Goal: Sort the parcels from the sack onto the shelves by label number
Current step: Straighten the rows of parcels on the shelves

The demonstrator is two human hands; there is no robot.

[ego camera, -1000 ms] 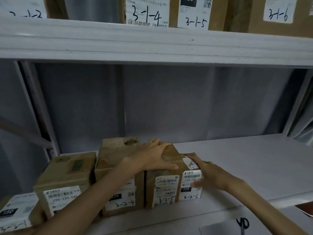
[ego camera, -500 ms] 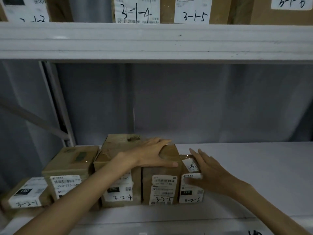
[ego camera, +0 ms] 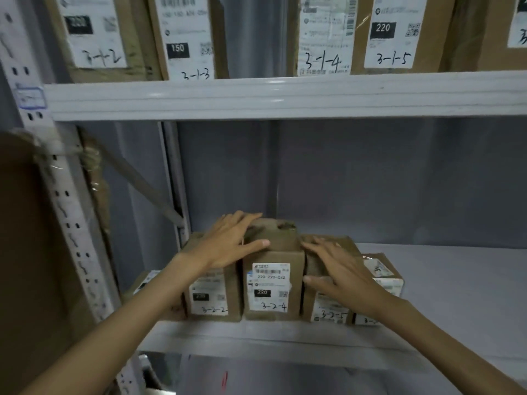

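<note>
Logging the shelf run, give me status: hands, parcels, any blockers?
Left hand flat across the 3-2-2 and 3-2-4 tops. Right hand flat on parcel 3-2-5. Parcel 3-2-4 upright in row. Shelf open to the right.

Lower shelf [ego camera: 445, 295], front edge, left to right: small cardboard parcel with a white label [ego camera: 145, 283] at far left, partly hidden; brown cardboard box marked 3-2-2 [ego camera: 212, 297]; taller brown cardboard box marked 3-2-4 [ego camera: 272, 283]; brown cardboard box marked 3-2-5 [ego camera: 328, 309]; low brown cardboard box at the row's right end [ego camera: 382, 277]. Boxes stand side by side, touching. Left hand [ego camera: 232, 242] lies across the tops of 3-2-2 and 3-2-4; right hand [ego camera: 339, 269] on 3-2-5. Upper shelf [ego camera: 285, 94], above: tall cardboard parcels marked 3-1-2 [ego camera: 97, 35], 3-1-3 [ego camera: 188, 38], 3-1-4 [ego camera: 322, 35], 3-1-5 [ego camera: 399, 32], left to right.
</note>
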